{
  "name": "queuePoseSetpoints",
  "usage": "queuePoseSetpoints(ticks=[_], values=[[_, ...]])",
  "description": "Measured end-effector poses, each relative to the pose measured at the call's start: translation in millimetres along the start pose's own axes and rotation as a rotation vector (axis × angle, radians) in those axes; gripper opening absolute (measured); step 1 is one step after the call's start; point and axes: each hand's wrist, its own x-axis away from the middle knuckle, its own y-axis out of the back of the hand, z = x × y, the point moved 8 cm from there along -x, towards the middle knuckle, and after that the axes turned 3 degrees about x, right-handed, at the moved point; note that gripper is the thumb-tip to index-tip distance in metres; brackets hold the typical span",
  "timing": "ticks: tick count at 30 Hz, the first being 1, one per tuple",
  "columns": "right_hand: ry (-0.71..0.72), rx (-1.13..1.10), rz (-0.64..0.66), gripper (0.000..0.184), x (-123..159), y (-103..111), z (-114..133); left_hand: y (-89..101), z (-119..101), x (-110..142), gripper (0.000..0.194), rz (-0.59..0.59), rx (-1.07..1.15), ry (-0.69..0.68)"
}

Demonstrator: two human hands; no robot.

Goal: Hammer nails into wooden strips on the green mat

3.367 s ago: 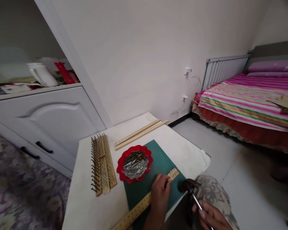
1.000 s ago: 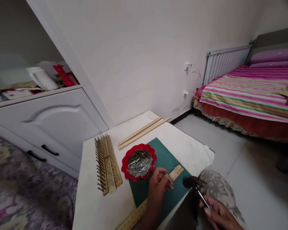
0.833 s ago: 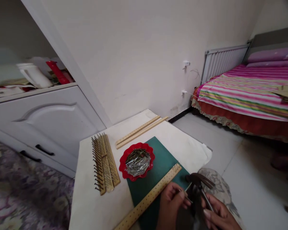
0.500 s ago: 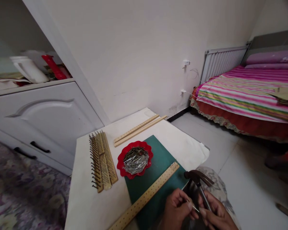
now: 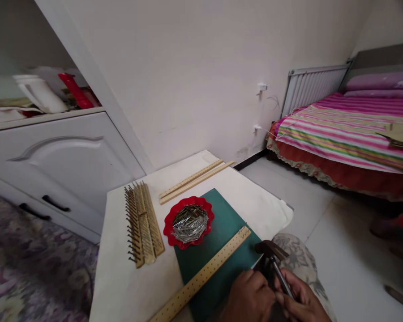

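My right hand (image 5: 300,297) is wrapped round the handle of a claw hammer (image 5: 272,250), its dark head near the table's corner. My left hand (image 5: 250,295) is closed beside it, fingertips against the right hand's fingers; its back hides what it holds. A wooden strip (image 5: 203,277) with rows of small holes lies slantwise across a green mat (image 5: 213,202), with several nails standing in its far end. Behind it a red scalloped bowl (image 5: 169,222) holds many loose nails (image 5: 190,223).
Several nail-studded wooden strips (image 5: 144,228) stand side by side at the left of the white table (image 5: 121,290). Two more strips (image 5: 195,181) lie at its back. A cabinet (image 5: 60,174) stands left, and a bed (image 5: 339,129) is at the right. Patterned fabric (image 5: 298,250) shows beyond the hammer.
My left hand has turned over, and the nail that showed between its fingers is now hidden. The hammer head has shifted slightly to the left.
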Motion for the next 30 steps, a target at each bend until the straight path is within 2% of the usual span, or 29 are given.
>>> queuePoseSetpoints(ticks=[2, 3, 7, 10, 12, 15, 26, 30], values=[[-0.016, -0.006, -0.030, 0.036, 1.1, 1.7, 2.2, 7.5, 6.4, -0.5, 0.014, 0.006, 0.063, 0.039], [-0.026, -0.003, -0.042, 0.036, 1.6, 2.4, 3.7, 15.2, 14.7, -1.5, 0.013, -0.017, 0.115, 0.110], [-0.050, 0.015, -0.031, 0.038, 2.6, 0.7, 6.4, 50.3, 69.8, -0.4, 0.011, -0.274, 0.356, 0.563], [-0.049, 0.032, -0.040, 0.041, 2.0, 0.6, -0.1, 53.3, 101.8, -0.7, 0.011, -0.428, 0.537, 0.734], [-0.052, 0.038, -0.038, 0.043, 1.2, 0.1, -7.3, 49.7, 114.6, -2.2, 0.012, -0.491, 0.572, 0.760], [-0.051, 0.037, -0.016, 0.043, -0.3, -1.9, -13.6, 46.4, 122.3, -3.4, 0.015, -0.538, 0.519, 0.748], [-0.086, 0.022, -0.027, 0.040, -1.3, -2.3, -11.8, 44.0, 124.7, -7.0, 0.017, -0.527, 0.415, 0.699], [-0.052, 0.006, -0.022, 0.042, -2.1, -2.3, -10.3, 42.5, 126.8, -6.2, 0.017, -0.539, 0.421, 0.689]])
